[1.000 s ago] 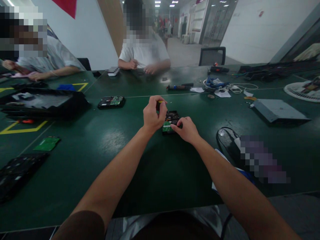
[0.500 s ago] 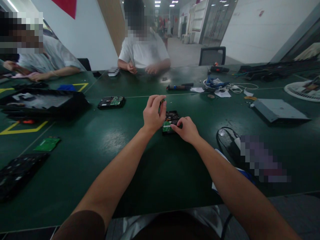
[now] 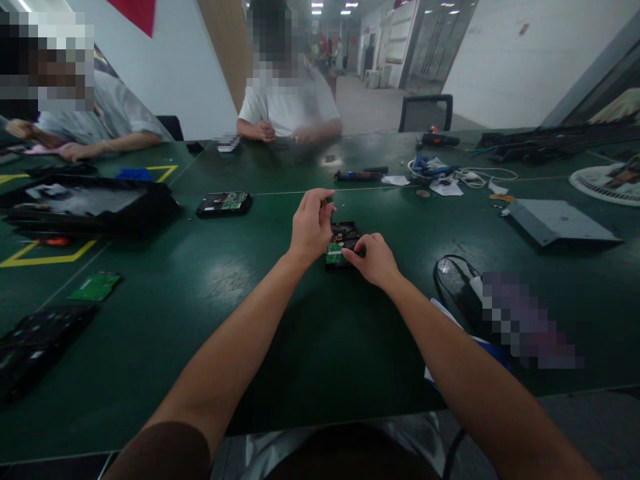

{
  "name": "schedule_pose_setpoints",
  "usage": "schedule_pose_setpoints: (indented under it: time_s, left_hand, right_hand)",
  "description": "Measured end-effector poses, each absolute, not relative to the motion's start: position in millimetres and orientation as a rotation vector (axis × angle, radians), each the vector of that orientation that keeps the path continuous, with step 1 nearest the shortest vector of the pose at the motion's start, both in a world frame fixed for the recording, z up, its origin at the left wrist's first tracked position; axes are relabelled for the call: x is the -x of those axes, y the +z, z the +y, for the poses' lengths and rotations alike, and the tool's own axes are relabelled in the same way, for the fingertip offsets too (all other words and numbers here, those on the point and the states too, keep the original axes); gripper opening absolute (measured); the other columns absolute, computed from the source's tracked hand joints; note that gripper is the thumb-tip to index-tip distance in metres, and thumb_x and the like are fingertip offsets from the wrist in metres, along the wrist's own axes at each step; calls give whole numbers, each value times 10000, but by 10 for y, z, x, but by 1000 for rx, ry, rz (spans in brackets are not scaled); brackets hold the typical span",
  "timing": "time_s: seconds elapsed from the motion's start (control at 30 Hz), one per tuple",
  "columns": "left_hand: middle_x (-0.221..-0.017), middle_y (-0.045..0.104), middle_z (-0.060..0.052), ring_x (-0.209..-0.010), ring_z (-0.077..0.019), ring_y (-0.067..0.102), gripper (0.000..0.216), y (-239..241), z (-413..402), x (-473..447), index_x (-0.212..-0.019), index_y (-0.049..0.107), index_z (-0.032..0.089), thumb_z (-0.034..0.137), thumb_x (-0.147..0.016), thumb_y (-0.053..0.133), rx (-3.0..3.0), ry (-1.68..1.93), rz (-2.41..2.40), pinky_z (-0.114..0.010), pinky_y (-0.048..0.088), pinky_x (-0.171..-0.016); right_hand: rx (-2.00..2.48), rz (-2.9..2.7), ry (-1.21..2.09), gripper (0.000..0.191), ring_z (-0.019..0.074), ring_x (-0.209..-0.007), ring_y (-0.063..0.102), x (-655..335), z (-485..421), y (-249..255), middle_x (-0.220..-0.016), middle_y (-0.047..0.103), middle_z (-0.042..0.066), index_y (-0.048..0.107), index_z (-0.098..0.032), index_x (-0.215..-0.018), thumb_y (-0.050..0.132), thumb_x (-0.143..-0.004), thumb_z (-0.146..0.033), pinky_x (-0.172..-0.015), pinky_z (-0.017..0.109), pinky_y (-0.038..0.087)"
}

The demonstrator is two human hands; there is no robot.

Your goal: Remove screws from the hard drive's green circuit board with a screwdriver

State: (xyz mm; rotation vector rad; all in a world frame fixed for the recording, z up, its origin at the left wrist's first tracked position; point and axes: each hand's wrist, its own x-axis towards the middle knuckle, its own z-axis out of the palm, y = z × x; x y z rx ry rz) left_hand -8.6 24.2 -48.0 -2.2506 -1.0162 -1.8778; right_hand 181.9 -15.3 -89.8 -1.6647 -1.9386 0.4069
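Observation:
A black hard drive (image 3: pixel 334 256) with a green circuit board lies on the table before me. Above its left side, my left hand (image 3: pixel 313 223) is closed, thumb and fingers pinching the top of what looks like a small upright screwdriver (image 3: pixel 326 201), mostly hidden by the fingers. My right hand (image 3: pixel 374 259) grips the drive's right edge, thumb by the green board and fingers curled behind. Further left rests a second hard drive (image 3: pixel 223 203), also with a green board showing.
At left are a black casing (image 3: pixel 85 207), a green circuit board (image 3: pixel 96 286) and a black perforated part (image 3: pixel 43 343). Rightward lie a grey metal box (image 3: pixel 563 223), tangled cables (image 3: pixel 470 175) and a black screwdriver-like tool (image 3: pixel 357 176). Two people sit across the table.
My left hand has shifted slightly right and its fingers have turned a little around the screwdriver. My right hand stays on the hard drive.

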Motion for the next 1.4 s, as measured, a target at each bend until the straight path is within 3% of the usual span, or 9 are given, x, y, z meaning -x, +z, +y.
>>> schedule_pose_setpoints:
  time_s: [0.57,0.8,0.9,1.0,1.13,1.2,1.4]
  left_hand:
    - [-1129,644,-71,-851,-141,687,184,-513,286,149,-1236,575,216,218,-1074,485,2296,-1883,-1073,-334,574,-816]
    - [-1075,651,-62,-873,-159,676,162,-493,256,169,-1197,562,230,205,-1041,526,2246,-1922,-1158,-305,565,-741]
    - [-1025,648,-43,-854,-155,665,132,-462,257,186,-1146,565,236,207,-1018,564,2230,-1918,-1186,-282,543,-682]
    - [-964,637,-19,-805,-142,652,99,-428,257,197,-1102,564,239,208,-1009,577,2259,-1906,-1202,-269,527,-651]
    - [-959,638,-13,-789,-137,653,103,-405,243,196,-1102,558,241,214,-1007,586,2295,-1899,-1217,-266,529,-646]
    - [-978,644,-18,-808,-139,665,111,-403,234,190,-1112,558,239,216,-1008,588,2300,-1894,-1218,-265,537,-654]
    - [-1089,672,-45,-926,-159,685,191,-418,227,171,-1186,562,235,196,-1000,585,2395,-1852,-1200,-270,568,-693]
  right_hand:
    - [1611,-1932,400,287,240,-938,621,-1822,-107,-917,-1107,581,83,682,-211,-952,755,-916,-486,-837,415,531]
    - [1357,-2084,105,47,300,-1131,557,-1712,-176,-857,-1197,597,120,788,-228,-953,759,-927,-255,-977,477,505]
    - [1305,-2178,118,138,295,-1089,562,-1714,-179,-831,-1137,649,125,822,-217,-975,687,-982,-247,-969,489,507]
    - [1265,-2238,125,193,309,-1162,555,-1772,-190,-808,-1225,661,130,837,-233,-1032,665,-1010,-316,-1008,523,496]
    - [1244,-2340,113,333,367,-1327,491,-1859,-232,-767,-1365,618,139,837,-264,-1123,811,-889,-499,-1076,586,467]
    - [1266,-2369,108,390,382,-1373,468,-1884,-250,-758,-1413,597,144,826,-272,-1176,859,-846,-477,-1097,600,460]
    - [1275,-2378,141,376,382,-1451,454,-1873,-266,-810,-1544,522,175,806,-230,-1250,802,-911,-393,-1208,599,388]
